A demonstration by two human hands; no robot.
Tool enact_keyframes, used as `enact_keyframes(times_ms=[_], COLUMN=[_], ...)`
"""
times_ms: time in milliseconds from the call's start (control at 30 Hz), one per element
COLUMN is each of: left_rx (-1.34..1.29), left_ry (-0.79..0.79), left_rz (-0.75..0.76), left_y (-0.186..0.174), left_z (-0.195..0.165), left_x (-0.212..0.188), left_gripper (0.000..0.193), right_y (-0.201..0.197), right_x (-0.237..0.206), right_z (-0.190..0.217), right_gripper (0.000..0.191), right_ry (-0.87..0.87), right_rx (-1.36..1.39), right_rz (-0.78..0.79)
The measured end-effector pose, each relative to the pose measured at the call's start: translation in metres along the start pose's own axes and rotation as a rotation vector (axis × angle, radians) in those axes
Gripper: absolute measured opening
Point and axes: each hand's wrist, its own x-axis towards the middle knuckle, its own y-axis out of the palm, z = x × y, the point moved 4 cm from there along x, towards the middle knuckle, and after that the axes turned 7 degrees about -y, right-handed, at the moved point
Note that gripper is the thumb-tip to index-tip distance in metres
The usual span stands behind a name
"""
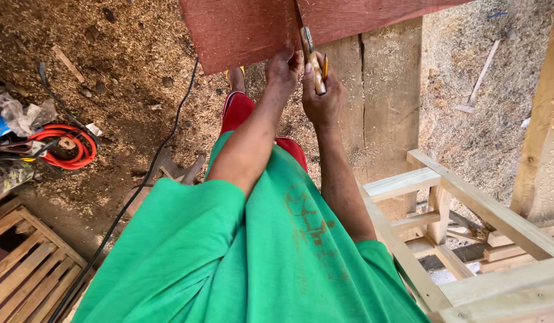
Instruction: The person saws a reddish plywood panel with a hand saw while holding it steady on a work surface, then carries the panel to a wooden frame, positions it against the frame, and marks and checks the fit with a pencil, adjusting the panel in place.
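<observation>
The person's left hand [283, 70] presses the near edge of the reddish-brown flat plywood sheet [247, 27] lying on the grey plank bench [384, 90], while the right hand [322, 96] grips a yellow-handled ruler [313, 57] and pencil [325, 66] across it, marking apparently under way, no pencil line discernible yet.

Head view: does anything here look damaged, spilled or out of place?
Nothing looks damaged. The left hand presses on the edge of the red board, and the right hand holds a ruler and a pencil against it. Sawdust covers the ground, and a black cable trails loosely across it.
</observation>
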Motion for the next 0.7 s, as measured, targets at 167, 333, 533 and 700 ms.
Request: enact_keyframes(times_ms=[167,333,533,700], left_rx=[0.022,-0.018,0.008,0.022], left_ry=[0.091,0.139,0.143,0.146], left_rz=[-0.073,-0.285,-0.317,-0.313], left_y=[-0.007,-0.025,-0.03,-0.033], left_z=[0.016,0.037,0.045,0.039], left_x=[0.001,-0.003,0.003,-0.001], left_gripper=[0.01,0.011,0.01,0.007], right_y=[-0.01,-0.04,-0.061,-0.1], right_x=[-0.007,-0.048,-0.065,-0.11], right_z=[0.009,0.024,0.048,0.076], right_gripper=[0.033,0.037,0.04,0.036], right_ry=[-0.053,-0.007,0.023,0.221], right_rx=[-0.023,0.009,-0.103,-0.113], right_rz=[0.036,0.065,0.076,0.114])
